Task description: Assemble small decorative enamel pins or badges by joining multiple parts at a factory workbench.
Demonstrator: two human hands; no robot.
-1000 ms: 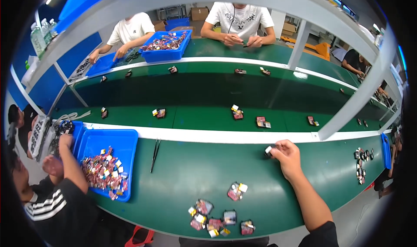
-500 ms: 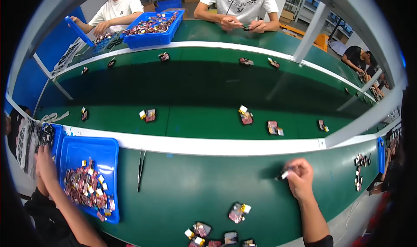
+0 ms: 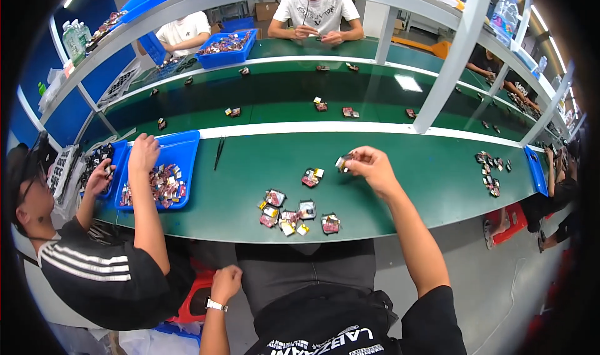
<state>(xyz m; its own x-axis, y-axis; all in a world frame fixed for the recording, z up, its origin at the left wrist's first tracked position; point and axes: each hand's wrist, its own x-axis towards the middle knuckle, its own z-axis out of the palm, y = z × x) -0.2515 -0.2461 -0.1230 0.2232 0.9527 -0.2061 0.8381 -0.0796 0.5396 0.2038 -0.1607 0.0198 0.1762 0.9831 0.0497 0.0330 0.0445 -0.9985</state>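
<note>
Plainly, green workbench point(image 3: 250, 174): spans the middle of the frame, tweezers point(image 3: 219, 153) lying left of centre, a module cluster point(image 3: 289, 220) near its front edge.
White rail point(image 3: 281, 129): runs behind, with a green lane point(image 3: 275, 110) beyond, dotted with spaced modules.
Room: grey metal posts point(image 3: 447, 61) cross the upper right; co-workers sit at upper centre and far left, a blue bin point(image 3: 181, 147) of small parts at left.
Right hand point(image 3: 374, 170): right of centre, pinching a small dark module point(image 3: 343, 163) with a white piece.
Left hand point(image 3: 227, 284): below the bench, curled beside the lap; I cannot tell whether it holds anything.
Since half a second ago: left hand and lap have entered view; the pinched module is nearer the lone module point(image 3: 312, 177); the neighbour's hand point(image 3: 144, 153) is now over the bin.
</note>
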